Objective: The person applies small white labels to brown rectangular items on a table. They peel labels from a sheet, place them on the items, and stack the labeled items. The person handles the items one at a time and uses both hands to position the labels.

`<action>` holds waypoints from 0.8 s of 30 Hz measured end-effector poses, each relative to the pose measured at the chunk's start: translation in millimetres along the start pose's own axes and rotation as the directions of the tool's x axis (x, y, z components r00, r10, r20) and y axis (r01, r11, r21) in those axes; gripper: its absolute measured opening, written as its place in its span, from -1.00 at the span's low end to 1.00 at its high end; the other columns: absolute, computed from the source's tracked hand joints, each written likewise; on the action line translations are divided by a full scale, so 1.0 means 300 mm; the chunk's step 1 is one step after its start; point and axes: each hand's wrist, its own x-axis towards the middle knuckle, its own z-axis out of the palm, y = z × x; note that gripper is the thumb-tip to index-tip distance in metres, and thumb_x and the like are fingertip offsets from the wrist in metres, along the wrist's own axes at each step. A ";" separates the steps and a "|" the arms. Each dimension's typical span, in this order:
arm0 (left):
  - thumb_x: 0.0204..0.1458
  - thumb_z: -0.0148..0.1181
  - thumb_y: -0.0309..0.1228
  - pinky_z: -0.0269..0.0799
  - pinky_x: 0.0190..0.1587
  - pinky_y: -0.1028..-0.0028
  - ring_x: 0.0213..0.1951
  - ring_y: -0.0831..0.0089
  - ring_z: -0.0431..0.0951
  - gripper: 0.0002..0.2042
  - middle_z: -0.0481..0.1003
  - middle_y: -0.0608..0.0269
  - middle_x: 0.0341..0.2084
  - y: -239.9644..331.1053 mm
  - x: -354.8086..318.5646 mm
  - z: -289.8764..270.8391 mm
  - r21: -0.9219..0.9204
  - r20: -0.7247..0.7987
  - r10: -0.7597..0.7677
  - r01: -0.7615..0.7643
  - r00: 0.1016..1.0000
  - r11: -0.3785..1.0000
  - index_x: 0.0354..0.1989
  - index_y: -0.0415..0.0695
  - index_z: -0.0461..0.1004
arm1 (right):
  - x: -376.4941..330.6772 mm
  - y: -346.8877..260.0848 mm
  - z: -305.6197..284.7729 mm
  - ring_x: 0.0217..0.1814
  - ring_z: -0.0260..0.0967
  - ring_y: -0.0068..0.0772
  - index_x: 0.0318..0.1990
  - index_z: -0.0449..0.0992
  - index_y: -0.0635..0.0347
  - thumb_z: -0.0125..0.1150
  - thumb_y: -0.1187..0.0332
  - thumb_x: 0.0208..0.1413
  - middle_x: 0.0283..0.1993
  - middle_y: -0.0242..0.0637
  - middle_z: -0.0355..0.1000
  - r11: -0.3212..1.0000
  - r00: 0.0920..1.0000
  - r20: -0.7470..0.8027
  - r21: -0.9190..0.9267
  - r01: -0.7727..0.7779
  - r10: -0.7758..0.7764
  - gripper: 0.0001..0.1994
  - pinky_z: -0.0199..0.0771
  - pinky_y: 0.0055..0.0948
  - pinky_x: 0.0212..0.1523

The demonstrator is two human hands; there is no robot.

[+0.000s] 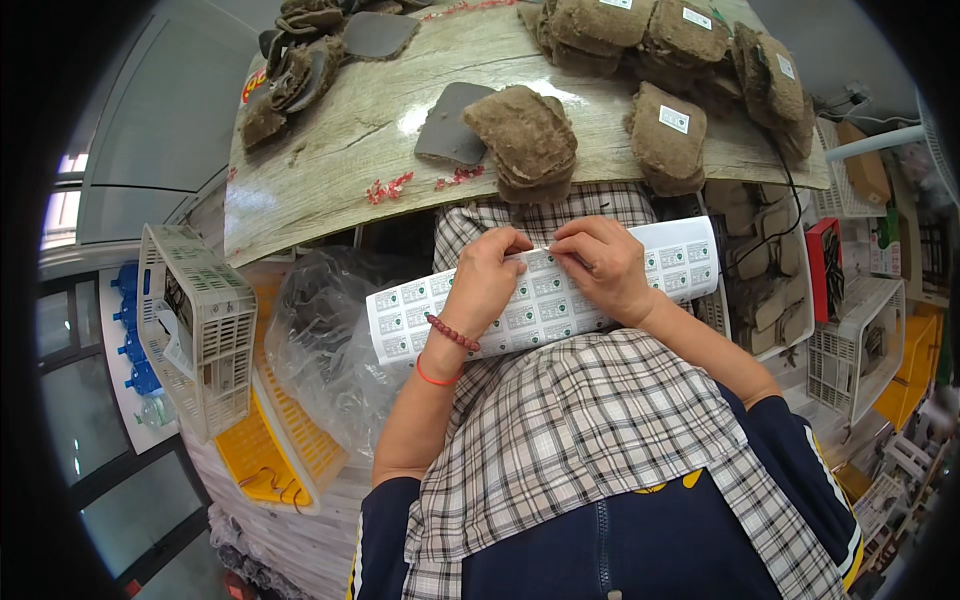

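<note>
A white sheet of labels, printed in rows with small green marks, lies across my lap over a checked apron. My left hand is closed in a pinch at the sheet's far edge. Close beside it, my right hand pinches the same edge. Whether a single label is between the fingertips is too small to tell. Just beyond the hands, at the table's near edge, sits a stack of brown fuzzy pads. A grey flat pad rests partly behind it. To its right is a brown pad with a white label.
More labelled brown pads crowd the wood-look table at far right; others are heaped far left. White plastic crates and a clear plastic bag stand at left. A crate of pads and a black cable are at right.
</note>
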 end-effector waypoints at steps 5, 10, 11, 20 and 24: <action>-0.06 0.26 -0.57 0.46 -0.24 0.47 -0.31 0.40 0.58 -0.83 0.59 0.14 -0.34 -0.011 -0.004 -0.050 0.075 0.047 -0.162 0.158 0.986 0.984 -0.26 -0.29 0.57 | -0.013 0.005 -0.014 -0.13 0.43 -0.18 -0.38 0.51 0.18 0.31 0.56 -0.08 -0.14 -0.25 0.48 0.978 0.998 0.040 0.202 -0.058 0.051 -0.88 0.44 -0.34 -0.11; -0.07 0.28 -0.55 0.44 -0.26 0.46 -0.36 0.35 0.55 -0.85 0.55 0.14 -0.40 -0.023 0.011 -0.040 0.179 -0.063 -0.024 0.035 0.998 0.983 -0.30 -0.28 0.55 | 0.022 0.035 -0.038 -0.13 0.41 -0.34 -0.30 0.49 0.22 0.22 0.58 0.05 -0.17 -0.31 0.46 0.820 0.973 0.057 0.529 -0.218 0.222 -0.92 0.42 -0.46 -0.07; -0.08 0.27 -0.57 0.43 -0.16 0.40 -0.22 0.26 0.52 -0.89 0.53 0.11 -0.24 -0.015 0.003 -0.040 0.266 -0.071 0.049 -0.029 0.996 0.964 -0.36 -0.28 0.51 | 0.044 0.047 -0.045 -0.14 0.41 -0.40 -0.29 0.49 0.23 0.20 0.58 0.08 -0.18 -0.33 0.45 0.772 0.958 0.039 0.584 -0.253 0.284 -0.93 0.42 -0.49 -0.07; -0.05 0.17 -0.63 -0.14 0.44 0.03 0.41 -0.04 0.06 -0.92 0.18 -0.13 0.34 0.099 0.150 -0.058 0.466 -0.050 0.473 -0.399 0.880 0.790 -0.42 -0.21 0.41 | 0.543 0.269 -0.066 -0.43 0.33 -0.65 -0.28 0.48 0.28 0.16 0.45 0.22 -0.43 -0.44 0.40 0.603 0.833 0.416 0.576 -0.553 0.366 -0.91 0.39 -0.59 -0.39; -0.02 0.15 -0.61 -0.14 0.43 -0.02 0.41 -0.07 0.07 -0.94 0.20 -0.19 0.31 0.065 0.200 -0.052 0.486 0.026 0.436 -0.393 0.899 0.781 -0.39 -0.21 0.42 | 0.593 0.336 0.018 -0.42 0.30 -0.68 -0.28 0.48 0.24 0.18 0.43 0.22 -0.44 -0.47 0.39 0.625 0.710 0.572 0.390 -0.676 0.411 -0.92 0.35 -0.60 -0.40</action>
